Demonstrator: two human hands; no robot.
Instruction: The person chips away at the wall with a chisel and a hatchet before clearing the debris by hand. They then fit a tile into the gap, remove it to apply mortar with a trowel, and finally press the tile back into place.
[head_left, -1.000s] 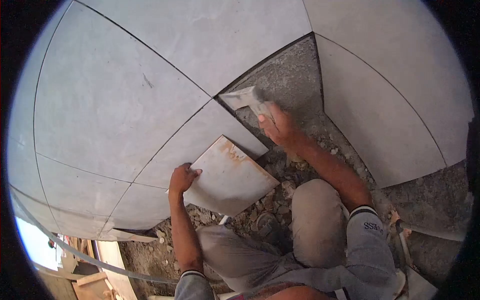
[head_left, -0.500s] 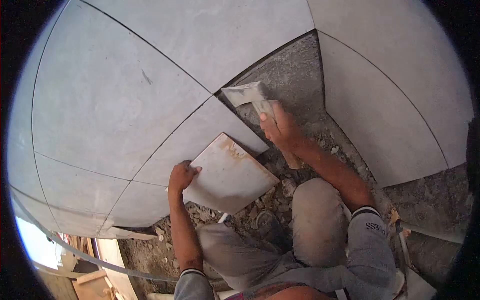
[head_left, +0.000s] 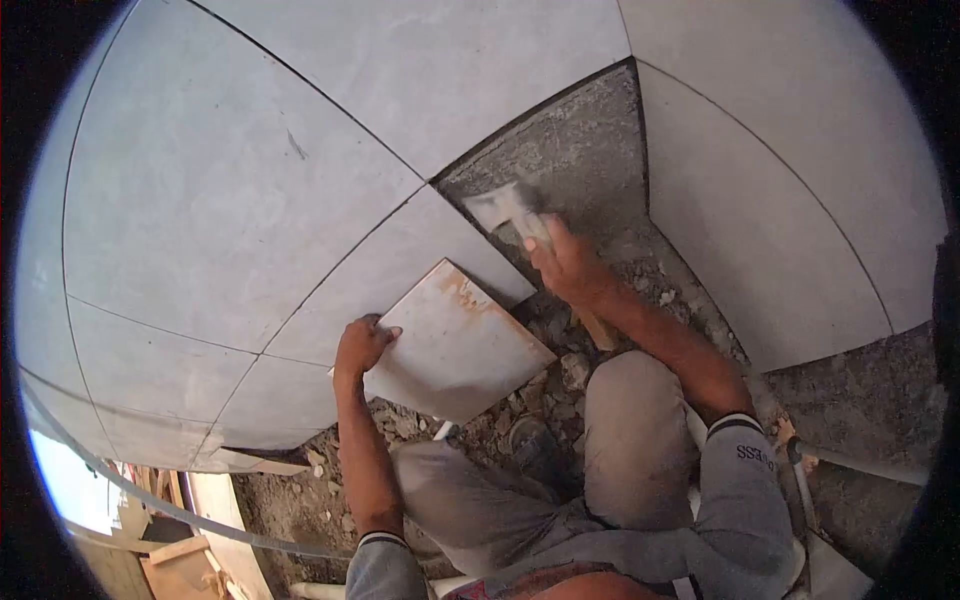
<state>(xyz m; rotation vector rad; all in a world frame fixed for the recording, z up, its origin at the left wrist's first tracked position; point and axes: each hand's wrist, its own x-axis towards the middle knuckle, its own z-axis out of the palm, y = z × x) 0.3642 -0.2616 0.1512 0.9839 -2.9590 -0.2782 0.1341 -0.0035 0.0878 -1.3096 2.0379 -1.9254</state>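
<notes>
There are two hands of one person, and each one holds one thing. The left hand [head_left: 362, 345], a little left of the middle of the frame, is closed on the left corner of one loose tile [head_left: 460, 345]. This tile is light, with a rusty brown stain near its upper corner. It is lifted at an angle: its upper part lies over the edge of the laid tiles [head_left: 220, 180] and its lower part is above the rubble [head_left: 520, 410].

The right hand [head_left: 570, 265], just right of the middle, is wrapped tightly around the wooden handle of one trowel [head_left: 500, 210]. The end of the handle comes out below the hand. The blade is blurred and points to the upper left, over the grey mortar bed [head_left: 580, 150], near the corner where the laid tiles meet.

At least six grey tiles are laid, in the upper and left parts of the frame. One bent knee [head_left: 635, 440] is at the lower middle. Some wooden planks [head_left: 180, 550] lie at the lower left.
</notes>
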